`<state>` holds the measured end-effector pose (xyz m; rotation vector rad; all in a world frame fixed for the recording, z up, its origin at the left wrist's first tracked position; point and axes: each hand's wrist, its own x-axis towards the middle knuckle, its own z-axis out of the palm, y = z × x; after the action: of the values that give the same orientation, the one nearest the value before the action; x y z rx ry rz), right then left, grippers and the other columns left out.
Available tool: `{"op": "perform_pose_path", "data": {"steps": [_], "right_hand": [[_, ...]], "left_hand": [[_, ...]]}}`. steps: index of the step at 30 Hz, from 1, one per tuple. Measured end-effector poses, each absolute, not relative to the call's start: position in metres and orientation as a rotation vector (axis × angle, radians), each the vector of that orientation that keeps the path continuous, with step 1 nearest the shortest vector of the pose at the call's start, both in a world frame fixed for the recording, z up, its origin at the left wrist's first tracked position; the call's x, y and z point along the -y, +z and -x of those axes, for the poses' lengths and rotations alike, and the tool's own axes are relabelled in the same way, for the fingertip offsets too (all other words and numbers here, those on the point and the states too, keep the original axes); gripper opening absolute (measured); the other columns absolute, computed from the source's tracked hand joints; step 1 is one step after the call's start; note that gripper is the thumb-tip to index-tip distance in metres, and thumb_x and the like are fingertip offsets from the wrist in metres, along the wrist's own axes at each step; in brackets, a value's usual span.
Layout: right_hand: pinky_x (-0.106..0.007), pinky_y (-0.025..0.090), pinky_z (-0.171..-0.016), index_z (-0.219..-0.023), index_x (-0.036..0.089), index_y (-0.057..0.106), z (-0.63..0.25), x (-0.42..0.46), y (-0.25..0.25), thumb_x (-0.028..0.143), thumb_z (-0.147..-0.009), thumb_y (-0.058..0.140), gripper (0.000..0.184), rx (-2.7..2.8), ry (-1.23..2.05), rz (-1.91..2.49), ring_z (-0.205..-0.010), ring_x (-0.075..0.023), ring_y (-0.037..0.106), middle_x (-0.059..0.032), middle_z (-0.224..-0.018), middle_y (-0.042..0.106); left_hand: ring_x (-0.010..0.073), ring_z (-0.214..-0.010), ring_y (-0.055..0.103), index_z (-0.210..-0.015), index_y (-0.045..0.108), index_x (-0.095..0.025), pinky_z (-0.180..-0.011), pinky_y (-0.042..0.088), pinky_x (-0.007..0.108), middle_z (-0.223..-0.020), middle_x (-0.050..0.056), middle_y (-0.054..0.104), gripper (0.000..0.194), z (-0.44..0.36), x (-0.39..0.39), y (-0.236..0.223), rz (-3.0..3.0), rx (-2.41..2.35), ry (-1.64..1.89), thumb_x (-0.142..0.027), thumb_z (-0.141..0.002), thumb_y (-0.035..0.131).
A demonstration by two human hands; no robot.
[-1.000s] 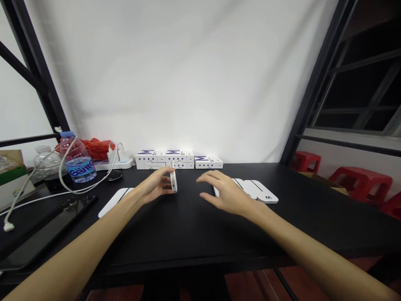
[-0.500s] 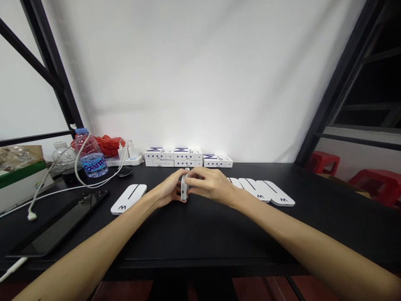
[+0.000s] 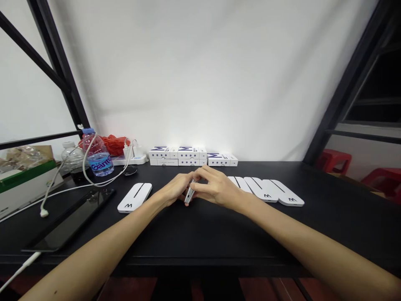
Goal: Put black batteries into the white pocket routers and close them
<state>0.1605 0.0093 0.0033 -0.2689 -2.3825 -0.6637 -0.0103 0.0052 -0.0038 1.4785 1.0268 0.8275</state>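
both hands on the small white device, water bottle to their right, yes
Wrong side: the water bottle stands left of the left hand and right hand, as the head view shows. They are on the small white device, as you said.

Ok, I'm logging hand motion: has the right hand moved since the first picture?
Yes, leftward: the right hand now lies in front of the white boxes, no longer past their right end.

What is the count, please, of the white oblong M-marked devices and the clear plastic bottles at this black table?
White oblong M-marked devices lying flat: 4
White oblong device held edge-on between the left hand and right hand: 1
Clear plastic bottles: 2
Total: 7
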Motion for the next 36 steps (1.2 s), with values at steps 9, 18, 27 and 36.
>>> {"op": "perform_pose_path", "data": {"steps": [9, 18, 27, 36], "right_hand": [[-0.029, 0.044, -0.068, -0.084, 0.021, 0.062, -0.163, -0.004, 0.004, 0.02, -0.093, 0.046, 0.018, 2.423, -0.628, 0.258, -0.079, -0.0168, 0.045, -0.0073, -0.094, 0.058], [-0.032, 0.049, -0.073, -0.101, 0.02, 0.056, -0.177, -0.012, 0.001, 0.021, -0.081, 0.06, 0.02, 2.325, -0.159, 0.461, -0.091, -0.0191, 0.053, -0.0078, -0.099, 0.056], [-0.029, 0.051, -0.066, -0.093, 0.02, 0.057, -0.196, -0.02, 0.01, 0.005, -0.071, 0.05, 0.027, 2.076, 0.333, 0.637, -0.078, -0.0144, 0.059, -0.0024, -0.091, 0.06], [-0.027, 0.051, -0.065, -0.09, 0.02, 0.057, -0.191, -0.013, 0.013, 0.009, -0.074, 0.052, 0.02, 2.111, 0.322, 0.608, -0.078, -0.0136, 0.059, -0.0019, -0.09, 0.06]], "left_hand": [[0.0156, -0.05, 0.054, -0.074, 0.052, -0.018, -0.041, 0.046, 0.027, -0.056, 0.0, 0.052, 0.024, 0.015, -0.009, -0.008, -1.5, -0.941, 0.814, -0.041, -0.08, 0.051], [0.0168, -0.062, 0.058, -0.111, 0.058, -0.023, -0.051, 0.052, 0.032, -0.079, 0.002, 0.055, 0.036, 0.016, -0.004, -0.005, -1.534, -0.883, 0.85, -0.044, -0.083, 0.05], [0.0183, -0.077, 0.057, -0.13, 0.05, -0.027, -0.061, 0.051, 0.03, -0.098, 0.004, 0.056, 0.053, 0.015, 0.002, 0.001, -1.753, -0.934, 0.896, -0.036, -0.079, 0.057], [0.0163, -0.069, 0.057, -0.129, 0.052, -0.027, -0.056, 0.048, 0.027, -0.091, 0.003, 0.056, 0.051, 0.013, 0.004, 0.002, -1.799, -0.926, 0.878, -0.036, -0.079, 0.058]]}}
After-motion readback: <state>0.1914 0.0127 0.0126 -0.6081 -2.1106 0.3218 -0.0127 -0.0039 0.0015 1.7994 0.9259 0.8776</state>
